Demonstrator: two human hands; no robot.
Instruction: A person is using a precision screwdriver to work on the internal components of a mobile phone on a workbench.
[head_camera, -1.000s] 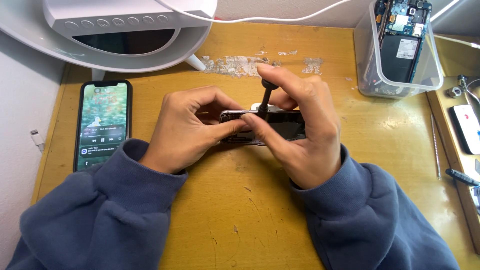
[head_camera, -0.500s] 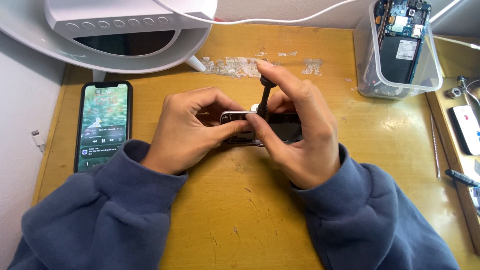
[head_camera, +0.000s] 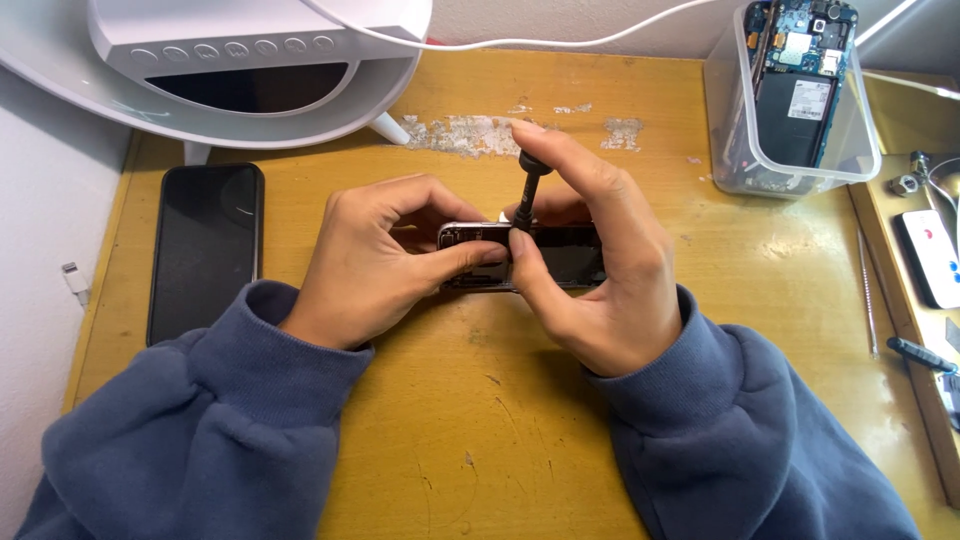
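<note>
Your wooden desk (head_camera: 480, 440) fills the view, yellow and scuffed, with a patch of worn finish near the far edge. Across its far left corner sits a large white lamp stand (head_camera: 230, 70) with a row of round buttons, and a white cable (head_camera: 560, 40) runs off behind it. At the far right stands a clear plastic container (head_camera: 790, 110) holding an opened phone with its circuit board showing. A black smartphone (head_camera: 205, 250) with a dark screen lies flat on the left of the desk, just beside your left sleeve.

Your left hand (head_camera: 385, 260) is curled around the left end of the small opened phone (head_camera: 560, 255), thumb and fingers pinching its edge to steady it. That phone lies across the middle of the desk, between your two hands, with its dark inside facing up. Your right hand (head_camera: 600, 270) is closed on a small black screwdriver (head_camera: 527, 190), held upright between fingertips and thumb, the forefinger resting on its top cap; its tip meets the phone's upper left part, though the exact contact is hidden by your fingers.

Along the right edge lie a thin metal tool (head_camera: 866, 290), a white device (head_camera: 930, 255) and a dark-handled tool (head_camera: 920, 352).
</note>
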